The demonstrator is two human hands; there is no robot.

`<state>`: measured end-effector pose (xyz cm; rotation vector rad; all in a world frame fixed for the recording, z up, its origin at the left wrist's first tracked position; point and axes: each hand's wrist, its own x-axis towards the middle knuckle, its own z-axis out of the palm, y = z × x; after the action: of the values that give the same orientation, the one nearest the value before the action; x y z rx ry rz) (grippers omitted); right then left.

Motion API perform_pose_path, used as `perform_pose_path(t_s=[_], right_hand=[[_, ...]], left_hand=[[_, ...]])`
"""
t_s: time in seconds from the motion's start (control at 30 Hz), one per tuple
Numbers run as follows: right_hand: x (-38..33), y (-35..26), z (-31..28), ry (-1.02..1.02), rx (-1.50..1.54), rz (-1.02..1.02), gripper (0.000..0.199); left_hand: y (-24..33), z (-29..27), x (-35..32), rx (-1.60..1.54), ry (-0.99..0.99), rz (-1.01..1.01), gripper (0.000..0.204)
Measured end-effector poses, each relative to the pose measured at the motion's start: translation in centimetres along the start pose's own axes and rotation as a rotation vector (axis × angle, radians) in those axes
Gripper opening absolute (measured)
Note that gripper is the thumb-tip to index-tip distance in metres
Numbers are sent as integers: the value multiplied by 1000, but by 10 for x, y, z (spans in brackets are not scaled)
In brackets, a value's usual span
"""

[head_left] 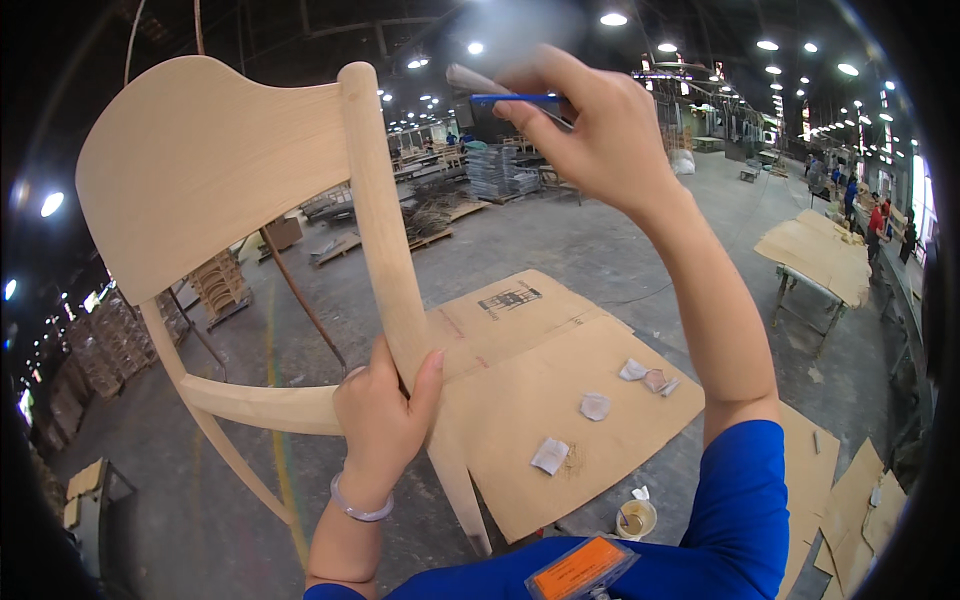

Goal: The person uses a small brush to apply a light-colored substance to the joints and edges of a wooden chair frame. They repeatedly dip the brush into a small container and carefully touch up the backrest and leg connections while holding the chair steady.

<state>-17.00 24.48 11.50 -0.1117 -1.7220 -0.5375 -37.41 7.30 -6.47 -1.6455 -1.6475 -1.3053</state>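
An unfinished pale wooden chair frame [210, 170] is raised in front of me, its curved backrest at the upper left. My left hand [385, 410] grips one upright post of the frame where a cross rail meets it. My right hand [590, 125] is lifted high near the post's top end, fingers closed on a blue pen [515, 99] together with a folded piece of grey paper [480, 82].
Flattened cardboard sheets [560, 400] lie on the concrete floor below, with several crumpled paper scraps [595, 405] and a small cup [636, 518]. Pallets with stacked wood stand at left and behind. Cardboard-covered tables [815, 255] and other workers are at the right.
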Motion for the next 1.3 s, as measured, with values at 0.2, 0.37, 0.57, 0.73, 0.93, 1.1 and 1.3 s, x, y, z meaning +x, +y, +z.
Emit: perform_pose_path(t_s=[0.2, 0.37, 0.57, 0.73, 0.93, 1.1, 1.3], right_hand=[[17, -7, 14, 56, 140, -26, 24], [19, -24, 37, 115, 201, -106, 24], [32, -42, 52, 150, 190, -208, 22], [51, -50, 60, 196, 113, -302, 21], [62, -60, 70, 205, 64, -334, 24], [68, -63, 76, 211, -7, -391, 27], [73, -64, 75, 172, 0, -414, 42]], left_hand=[[-16, -22, -9, 49, 9, 0, 38], [-24, -35, -13, 123, 16, 49, 41], [-27, -45, -18, 179, -26, 40, 42], [-27, -49, -17, 158, -21, 32, 42], [-31, -48, -17, 182, 6, 20, 41], [-36, -48, -16, 228, 19, 50, 41], [-38, -51, -13, 220, -17, 5, 41]])
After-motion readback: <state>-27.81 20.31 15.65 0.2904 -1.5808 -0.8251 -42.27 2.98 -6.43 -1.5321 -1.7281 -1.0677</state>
